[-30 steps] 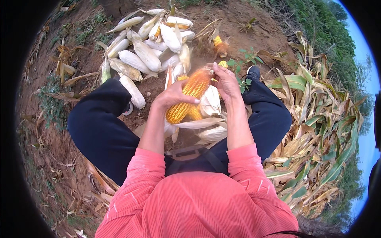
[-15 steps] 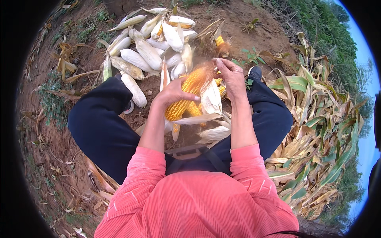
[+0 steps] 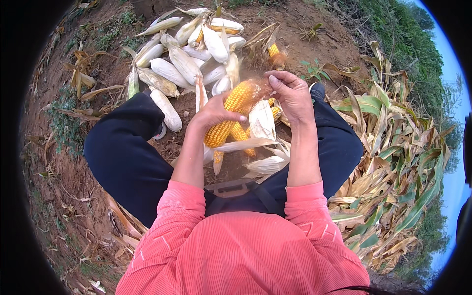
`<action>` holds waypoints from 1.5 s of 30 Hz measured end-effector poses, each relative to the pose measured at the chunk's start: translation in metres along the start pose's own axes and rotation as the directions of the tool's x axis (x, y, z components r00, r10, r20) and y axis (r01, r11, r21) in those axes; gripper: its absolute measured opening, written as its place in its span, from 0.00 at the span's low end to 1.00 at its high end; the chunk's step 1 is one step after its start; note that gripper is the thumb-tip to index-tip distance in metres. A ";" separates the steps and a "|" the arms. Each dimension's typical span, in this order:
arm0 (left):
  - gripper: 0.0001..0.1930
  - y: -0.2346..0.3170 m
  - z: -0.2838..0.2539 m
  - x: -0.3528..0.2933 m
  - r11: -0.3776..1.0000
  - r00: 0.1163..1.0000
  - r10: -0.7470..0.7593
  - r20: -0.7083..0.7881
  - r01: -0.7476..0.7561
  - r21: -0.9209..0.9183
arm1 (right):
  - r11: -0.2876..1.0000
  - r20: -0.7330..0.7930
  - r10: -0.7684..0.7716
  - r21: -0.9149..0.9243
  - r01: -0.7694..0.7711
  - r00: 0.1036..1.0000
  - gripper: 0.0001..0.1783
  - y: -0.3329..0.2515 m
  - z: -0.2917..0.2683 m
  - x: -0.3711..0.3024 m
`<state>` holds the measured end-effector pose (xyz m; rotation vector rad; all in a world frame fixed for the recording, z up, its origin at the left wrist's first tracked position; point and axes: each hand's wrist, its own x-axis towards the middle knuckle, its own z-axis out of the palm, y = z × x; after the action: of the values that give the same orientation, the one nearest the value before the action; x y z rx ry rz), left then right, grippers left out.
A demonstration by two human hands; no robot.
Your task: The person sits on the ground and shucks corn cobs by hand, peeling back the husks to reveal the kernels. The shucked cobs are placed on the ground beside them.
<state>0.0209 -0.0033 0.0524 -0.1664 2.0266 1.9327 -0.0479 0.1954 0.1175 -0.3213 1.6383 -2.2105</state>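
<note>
A bare yellow ear of corn (image 3: 239, 97) slants up and away in front of me, with my left hand (image 3: 215, 113) wrapped round its middle, thumb across the near side. Brown corn silk (image 3: 259, 88) trails off its far tip. My right hand (image 3: 292, 96) pinches the end of that silk, thumb against forefinger, slightly right of the ear. Below lie more husked ears (image 3: 240, 135) on the ground between my legs. Loose pale husks (image 3: 262, 120) lie among them.
Ears in pale husks (image 3: 180, 66) lie heaped on the soil ahead and to the left. Another yellow ear (image 3: 274, 50) with silk lies beyond my right hand. Dry leaves and husks (image 3: 378, 172) spread along my right side. My bent legs (image 3: 125, 152) flank the work area.
My right hand has shifted slightly right, drawing the silk away from the ear's tip, and more of the yellow kernels show there. My left hand keeps its hold.
</note>
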 end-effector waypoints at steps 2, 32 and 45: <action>0.40 -0.005 -0.003 0.001 1.000 1.000 0.019 -0.019 -0.019 -0.021 | 0.994 0.033 0.008 0.112 -0.012 0.999 0.09 -0.001 0.000 0.000; 0.31 -0.023 -0.092 0.000 0.956 0.352 0.137 -0.926 -0.292 0.031 | 0.953 -0.131 0.179 -0.224 -0.205 0.975 0.14 0.026 -0.032 0.012; 0.24 -0.007 -0.084 -0.002 0.606 0.288 0.148 -0.946 -0.783 -0.144 | 0.473 0.221 0.469 -0.881 -0.031 0.855 0.29 0.079 0.002 -0.009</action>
<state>0.0118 -0.0868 0.0480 -1.0061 1.9439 3.4894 -0.0267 0.1767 0.0431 -0.7067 2.1873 -0.8082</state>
